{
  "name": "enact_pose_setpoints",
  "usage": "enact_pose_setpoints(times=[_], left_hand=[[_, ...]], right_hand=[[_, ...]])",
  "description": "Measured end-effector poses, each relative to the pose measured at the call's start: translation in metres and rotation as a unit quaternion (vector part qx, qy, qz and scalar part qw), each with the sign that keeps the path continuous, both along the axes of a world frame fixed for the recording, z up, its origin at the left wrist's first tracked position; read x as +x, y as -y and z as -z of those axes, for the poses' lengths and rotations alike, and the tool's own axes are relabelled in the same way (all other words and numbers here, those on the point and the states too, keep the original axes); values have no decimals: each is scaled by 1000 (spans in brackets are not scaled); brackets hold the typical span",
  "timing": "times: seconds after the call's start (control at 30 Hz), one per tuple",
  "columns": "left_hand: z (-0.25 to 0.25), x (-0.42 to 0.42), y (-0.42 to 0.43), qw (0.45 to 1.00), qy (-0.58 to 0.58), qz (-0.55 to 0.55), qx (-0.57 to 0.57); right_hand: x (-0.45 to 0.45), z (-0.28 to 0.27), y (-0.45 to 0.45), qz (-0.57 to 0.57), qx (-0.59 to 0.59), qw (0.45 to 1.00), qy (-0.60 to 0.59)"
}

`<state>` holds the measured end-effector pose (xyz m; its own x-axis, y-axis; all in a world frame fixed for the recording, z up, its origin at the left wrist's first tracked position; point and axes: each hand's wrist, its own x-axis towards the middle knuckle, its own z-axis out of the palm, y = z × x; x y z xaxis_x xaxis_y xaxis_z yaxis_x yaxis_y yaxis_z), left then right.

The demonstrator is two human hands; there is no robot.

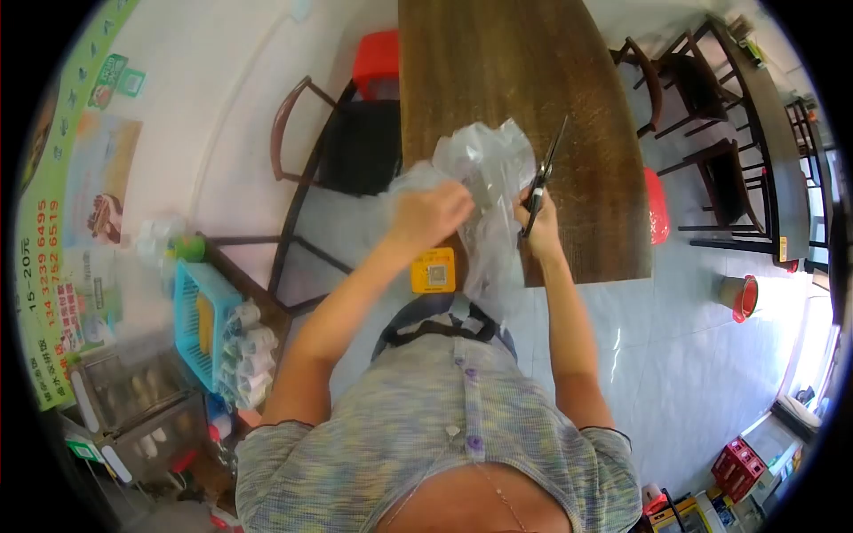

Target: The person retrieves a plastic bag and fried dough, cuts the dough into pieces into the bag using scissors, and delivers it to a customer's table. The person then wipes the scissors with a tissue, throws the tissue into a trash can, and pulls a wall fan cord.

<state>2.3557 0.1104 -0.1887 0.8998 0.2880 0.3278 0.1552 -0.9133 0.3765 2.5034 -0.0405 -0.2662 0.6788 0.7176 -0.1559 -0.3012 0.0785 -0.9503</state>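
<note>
My left hand is closed on a crumpled clear plastic bag, in front of me at the table's near edge. The plastic spreads over the wooden tabletop, and a strip of it hangs down between my hands. My right hand is wrapped round black-handled scissors, their blades pointing away from me and up to the right. The scissors are beside the right edge of the plastic; I cannot tell whether they touch it. Some fingers of both hands are hidden.
The wooden table extends away from me. A yellow card with a QR code is at its near left edge. A black-seated chair and red stool stand left. A blue basket is lower left, a bucket right.
</note>
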Motion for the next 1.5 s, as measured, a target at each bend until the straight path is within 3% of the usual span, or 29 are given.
enact_pose_setpoints(times=[0.07,0.17,0.2,0.3,0.37,0.4,0.43,0.47,0.5,0.57,0.63,0.7,0.77,0.8,0.93,0.97,1.03,1.1,1.2,1.3,1.33,1.37,1.4,1.43,1.5], left_hand=[[25,25,11,995,-87,46,23],[96,35,0,932,-346,29,106],[113,34,3,929,-350,21,118],[136,32,12,928,-349,-1,133],[135,33,20,939,-325,-3,111],[143,33,21,939,-324,-11,114],[150,34,20,949,-302,14,85],[155,33,17,958,-280,40,54],[160,31,14,964,-258,66,25],[182,28,3,970,-227,87,4],[219,11,2,973,-217,78,8],[237,-14,-2,961,-235,143,-2],[141,-7,12,935,-324,133,62],[136,-8,15,914,-393,98,22],[106,-7,26,910,-407,64,-51],[99,1,30,914,-396,40,-82],[103,10,33,916,-379,-9,-131],[121,17,28,914,-367,-55,-163],[113,24,24,895,-402,-28,-193],[102,27,23,894,-408,5,-185],[105,26,17,905,-380,-41,-185],[110,26,10,914,-351,-85,-186],[116,26,1,919,-321,-129,-189],[114,29,-13,872,-349,-192,-284],[143,27,-30,903,-348,-161,-193]], right_hand=[[8,14,4,-38,-8,997,-64],[23,41,15,5,-114,988,106],[28,40,21,43,-110,991,64],[-1,-38,36,63,-20,998,-11],[-33,-44,30,21,-10,994,111],[-53,-54,20,-6,31,998,58],[-73,-16,6,35,81,995,39],[-77,-24,-3,-12,72,995,61],[-85,10,-6,-6,-31,997,68],[-86,35,1,18,-101,992,74],[-69,47,12,86,-148,950,263],[-22,47,25,80,-223,902,362],[30,31,20,126,-199,865,443],[59,45,16,103,-186,886,412],[71,54,9,70,-173,895,405],[53,35,11,76,-165,923,339],[14,19,23,128,-212,905,347],[-24,13,28,184,-165,942,228],[-37,46,21,70,-198,935,285],[-19,74,21,51,-226,934,274],[-15,76,31,46,-271,925,263],[-7,85,38,79,-219,923,307],[2,92,52,49,-281,906,314],[4,87,66,17,-346,883,317],[8,86,80,23,-328,898,291]])
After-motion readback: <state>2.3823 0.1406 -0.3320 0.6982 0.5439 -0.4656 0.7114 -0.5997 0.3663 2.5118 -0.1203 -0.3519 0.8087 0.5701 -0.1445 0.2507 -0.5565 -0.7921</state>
